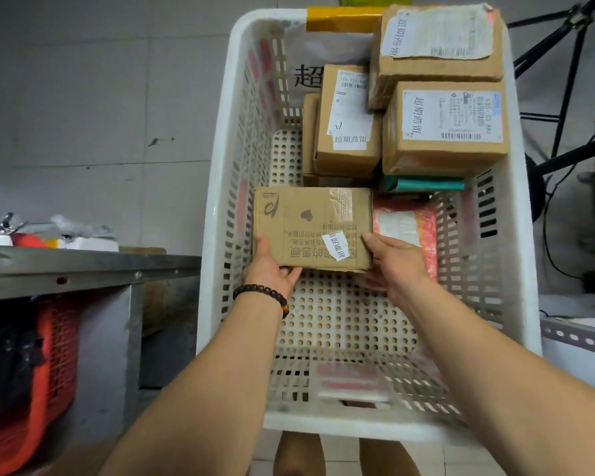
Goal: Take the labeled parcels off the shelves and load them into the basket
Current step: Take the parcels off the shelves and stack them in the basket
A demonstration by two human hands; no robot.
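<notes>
One gripped carton (310,221), several parcels (443,128) inside basket (211,235).

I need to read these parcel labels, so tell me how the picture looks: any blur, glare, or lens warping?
Head view: light is soft and even, no harsh shadows; the wide lens bows the basket rim; its near wall is smeared; slight sheen on the tape of the held box; fine label print is too soft to read.

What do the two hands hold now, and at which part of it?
Both hold the flat cardboard box inside the white basket. The left hand grips its near left corner and the right hand grips its near right corner.
</notes>
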